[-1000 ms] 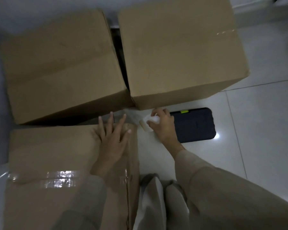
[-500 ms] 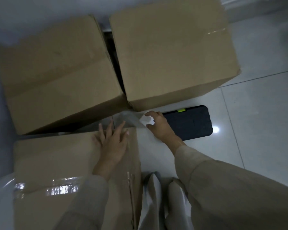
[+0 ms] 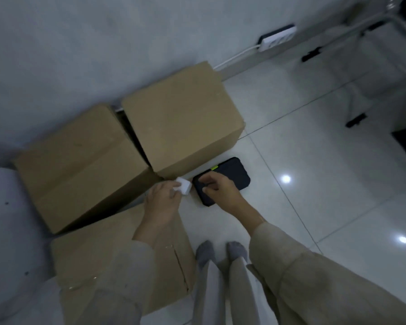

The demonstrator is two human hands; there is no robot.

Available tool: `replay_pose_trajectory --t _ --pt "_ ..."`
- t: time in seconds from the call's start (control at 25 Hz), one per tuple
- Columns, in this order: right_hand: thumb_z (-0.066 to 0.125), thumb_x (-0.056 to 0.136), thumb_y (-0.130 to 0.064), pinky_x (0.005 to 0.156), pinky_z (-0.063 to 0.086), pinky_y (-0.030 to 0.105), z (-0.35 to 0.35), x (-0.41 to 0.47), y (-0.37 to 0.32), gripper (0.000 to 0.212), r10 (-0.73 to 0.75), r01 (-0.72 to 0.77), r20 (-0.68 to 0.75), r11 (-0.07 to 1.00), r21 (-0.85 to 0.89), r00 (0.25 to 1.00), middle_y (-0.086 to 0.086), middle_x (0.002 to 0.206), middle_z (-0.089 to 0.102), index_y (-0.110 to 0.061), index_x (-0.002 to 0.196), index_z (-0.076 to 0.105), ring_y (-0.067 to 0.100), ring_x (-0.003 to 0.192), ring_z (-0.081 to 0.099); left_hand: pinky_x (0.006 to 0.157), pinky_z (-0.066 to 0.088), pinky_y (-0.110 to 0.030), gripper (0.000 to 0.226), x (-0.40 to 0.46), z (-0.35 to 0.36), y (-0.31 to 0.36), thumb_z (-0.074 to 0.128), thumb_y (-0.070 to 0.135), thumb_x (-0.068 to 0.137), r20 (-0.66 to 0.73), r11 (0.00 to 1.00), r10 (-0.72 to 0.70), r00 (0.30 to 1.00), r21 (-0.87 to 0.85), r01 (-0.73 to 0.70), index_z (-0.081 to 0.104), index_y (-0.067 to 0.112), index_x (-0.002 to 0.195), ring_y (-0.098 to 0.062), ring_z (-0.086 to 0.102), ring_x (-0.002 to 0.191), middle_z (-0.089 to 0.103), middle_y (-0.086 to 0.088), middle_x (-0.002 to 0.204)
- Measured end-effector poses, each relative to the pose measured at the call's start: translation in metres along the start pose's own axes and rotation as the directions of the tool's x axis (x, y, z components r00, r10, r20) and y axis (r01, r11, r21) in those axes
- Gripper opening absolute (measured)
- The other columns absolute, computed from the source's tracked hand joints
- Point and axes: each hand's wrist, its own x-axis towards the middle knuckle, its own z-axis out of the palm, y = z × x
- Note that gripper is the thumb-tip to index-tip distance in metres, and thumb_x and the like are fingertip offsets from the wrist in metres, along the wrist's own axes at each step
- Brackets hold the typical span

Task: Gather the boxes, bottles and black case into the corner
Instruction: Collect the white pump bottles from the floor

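Three brown cardboard boxes stand in the wall corner: a left box (image 3: 77,165), a right box (image 3: 181,118) and a near box (image 3: 108,259) by my feet. A black case (image 3: 232,174) with a green tab lies flat on the floor just in front of the right box. My right hand (image 3: 220,191) rests on the case's near end, fingers curled onto it. My left hand (image 3: 162,200) holds a small white bottle (image 3: 183,189) beside the case, at the corner of the right box.
A grey wall runs behind the boxes, with a white power strip (image 3: 277,39) and cord low on it. White furniture legs (image 3: 373,31) stand at the far right. Glossy white floor tiles (image 3: 326,195) extend to the right. My socked feet (image 3: 220,252) are beside the near box.
The view pulled back and up. My left hand left the near box top and now holds the white bottle. My right hand let go of the bottle and moved onto the black case.
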Motion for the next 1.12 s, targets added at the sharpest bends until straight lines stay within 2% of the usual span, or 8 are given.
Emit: replay_pose_trajectory --t 0.16,0.36,0.48,0.6,0.68,0.8,0.88,1.12 --pt "0.051 0.090 -0.003 0.071 0.040 0.002 -0.062 -0.072 -0.027 0.025 0.026 0.019 -0.248 0.984 0.175 0.968 -0.001 0.108 0.058 -0.009 0.113 0.060 0.014 0.100 0.056 0.104 0.037 -0.042 0.030 -0.033 -0.028 0.067 0.045 0.021 0.092 -0.007 0.991 0.133 0.991 -0.001 -0.133 0.059 0.020 0.119 -0.027 0.046 0.122 0.054 -0.007 0.128" --pt "0.051 0.090 -0.007 0.061 0.041 0.002 -0.129 -0.177 -0.014 0.022 0.110 0.052 -0.491 0.951 0.304 0.864 -0.005 0.107 0.057 -0.014 0.109 0.060 0.011 0.090 0.056 0.103 0.040 -0.044 0.029 -0.081 -0.020 0.156 0.042 0.019 0.094 0.091 0.938 0.347 0.934 -0.018 -0.346 0.058 0.019 0.118 -0.026 0.049 0.120 0.055 -0.008 0.126" --pt "0.052 0.089 -0.008 0.058 0.040 0.002 -0.157 -0.259 0.018 0.020 0.200 0.048 -0.618 0.932 0.360 0.760 -0.003 0.108 0.059 -0.016 0.105 0.061 0.012 0.085 0.057 0.098 0.042 -0.037 0.028 -0.132 0.005 0.201 0.041 0.020 0.095 0.202 0.887 0.454 0.868 -0.013 -0.461 0.057 0.019 0.118 -0.021 0.051 0.114 0.056 -0.003 0.123" --pt "0.052 0.088 -0.006 0.058 0.040 0.003 -0.171 -0.352 0.061 0.021 0.293 0.065 -0.728 0.905 0.420 0.620 -0.002 0.106 0.060 -0.013 0.105 0.062 0.012 0.085 0.056 0.090 0.037 -0.026 0.028 -0.195 0.042 0.236 0.041 0.017 0.095 0.279 0.826 0.550 0.787 -0.043 -0.562 0.058 0.018 0.117 -0.013 0.050 0.105 0.057 0.000 0.121" --pt "0.052 0.088 -0.005 0.066 0.041 0.009 -0.169 -0.412 0.092 0.022 0.348 0.070 -0.765 0.888 0.454 0.541 -0.002 0.106 0.061 -0.012 0.106 0.063 0.014 0.088 0.057 0.090 0.035 -0.023 0.027 -0.238 0.071 0.251 0.042 0.014 0.094 0.289 0.776 0.615 0.734 -0.059 -0.628 0.059 0.016 0.115 -0.015 0.052 0.109 0.059 -0.002 0.120" --pt "0.053 0.088 -0.006 0.069 0.043 0.015 -0.144 -0.505 0.141 0.021 0.448 0.083 -0.786 0.846 0.527 0.426 -0.001 0.106 0.062 -0.012 0.105 0.063 0.015 0.087 0.057 0.089 0.035 -0.022 0.025 -0.309 0.117 0.264 0.043 0.011 0.094 0.336 0.713 0.675 0.657 -0.071 -0.697 0.060 0.014 0.112 -0.015 0.052 0.111 0.060 -0.005 0.120" --pt "0.053 0.088 -0.007 0.069 0.042 0.017 -0.118 -0.562 0.170 0.020 0.520 0.093 -0.777 0.807 0.583 0.356 -0.001 0.105 0.062 -0.014 0.104 0.063 0.014 0.086 0.057 0.089 0.035 -0.023 0.025 -0.354 0.146 0.268 0.043 0.011 0.093 0.395 0.663 0.706 0.587 -0.078 -0.744 0.061 0.014 0.111 -0.016 0.053 0.110 0.060 -0.007 0.119" --pt "0.053 0.088 -0.005 0.078 0.042 0.027 -0.041 -0.722 0.247 0.020 0.733 0.194 -0.678 0.658 0.728 0.057 -0.001 0.104 0.062 -0.020 0.099 0.061 0.017 0.090 0.058 0.090 0.040 -0.029 0.022 -0.482 0.248 0.288 0.047 0.012 0.090 0.582 0.489 0.733 0.353 -0.089 -0.868 0.063 0.017 0.104 -0.021 0.056 0.107 0.065 -0.004 0.112"
